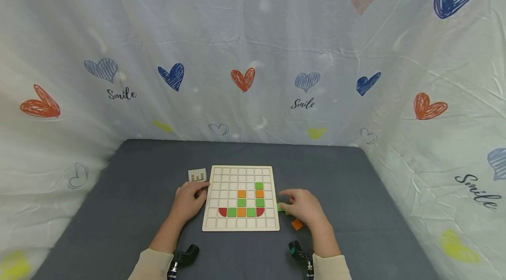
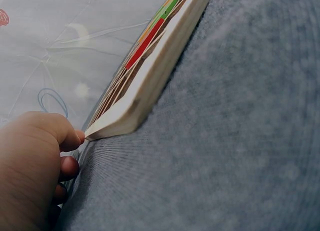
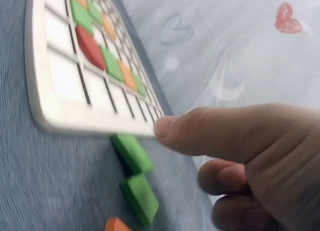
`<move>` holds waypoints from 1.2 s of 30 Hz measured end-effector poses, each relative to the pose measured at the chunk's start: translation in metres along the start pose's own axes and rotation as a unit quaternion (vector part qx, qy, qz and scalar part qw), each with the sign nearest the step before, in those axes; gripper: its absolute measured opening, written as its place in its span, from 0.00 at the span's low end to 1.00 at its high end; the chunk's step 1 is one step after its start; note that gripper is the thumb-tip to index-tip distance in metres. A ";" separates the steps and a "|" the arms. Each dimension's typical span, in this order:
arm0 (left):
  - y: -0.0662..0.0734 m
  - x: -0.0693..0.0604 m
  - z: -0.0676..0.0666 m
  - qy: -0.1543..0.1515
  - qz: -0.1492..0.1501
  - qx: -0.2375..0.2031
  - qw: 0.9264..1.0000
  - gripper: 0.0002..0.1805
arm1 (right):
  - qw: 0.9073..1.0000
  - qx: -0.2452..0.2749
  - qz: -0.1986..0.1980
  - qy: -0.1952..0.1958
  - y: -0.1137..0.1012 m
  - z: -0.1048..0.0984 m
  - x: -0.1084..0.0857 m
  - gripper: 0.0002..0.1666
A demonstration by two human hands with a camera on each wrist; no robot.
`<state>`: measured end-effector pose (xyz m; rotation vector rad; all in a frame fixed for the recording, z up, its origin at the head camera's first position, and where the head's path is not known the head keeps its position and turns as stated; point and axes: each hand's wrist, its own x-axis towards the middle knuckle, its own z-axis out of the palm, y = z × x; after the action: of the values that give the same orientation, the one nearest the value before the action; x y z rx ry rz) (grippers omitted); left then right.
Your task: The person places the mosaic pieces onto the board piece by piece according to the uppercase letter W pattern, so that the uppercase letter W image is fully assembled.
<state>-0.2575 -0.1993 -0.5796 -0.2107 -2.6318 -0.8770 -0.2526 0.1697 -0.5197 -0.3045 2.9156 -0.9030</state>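
A pale wooden grid board (image 1: 219, 178) lies flat on the table. Set in its cells are green, orange and red tiles, including a column of green tile (image 1: 258, 185), orange and green on the right. My left hand (image 1: 188, 201) rests against the board's left edge, fingers loosely bent. Beside the right edge, my right hand (image 1: 304, 204) hovers with thumb and index finger apart and nothing visible between them. Beneath it lie two loose green tiles (image 3: 141, 198), which the hand partly hides in the head view. An orange tile (image 1: 297, 224) lies closer to me.
A small patterned card (image 1: 197, 175) lies beyond my left hand, partly covered by it. Dark grey cloth (image 1: 324, 165) covers the table. Behind and around it hangs a white curtain (image 1: 272, 51) with printed hearts. Black wrist cameras (image 1: 302, 251) sit below both hands.
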 end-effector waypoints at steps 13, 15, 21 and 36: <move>0.000 0.000 0.000 -0.006 -0.007 0.003 1.000 0.17 | 0.999 -0.027 -0.009 -0.018 0.014 0.007 0.000 0.15; -0.001 0.000 0.000 -0.006 -0.006 0.003 1.000 0.17 | 0.999 -0.032 -0.013 -0.018 0.014 0.006 0.000 0.14; -0.001 0.000 0.000 -0.005 -0.007 0.001 1.000 0.17 | 1.000 -0.013 -0.001 -0.014 0.010 0.000 0.003 0.16; -0.002 0.001 0.001 -0.006 -0.007 0.004 1.000 0.17 | 0.999 0.029 -0.030 -0.009 -0.024 -0.007 0.018 0.18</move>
<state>-0.2592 -0.1997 -0.5812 -0.1970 -2.6501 -0.8731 -0.2677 0.1509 -0.5005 -0.3959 2.8728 -0.9857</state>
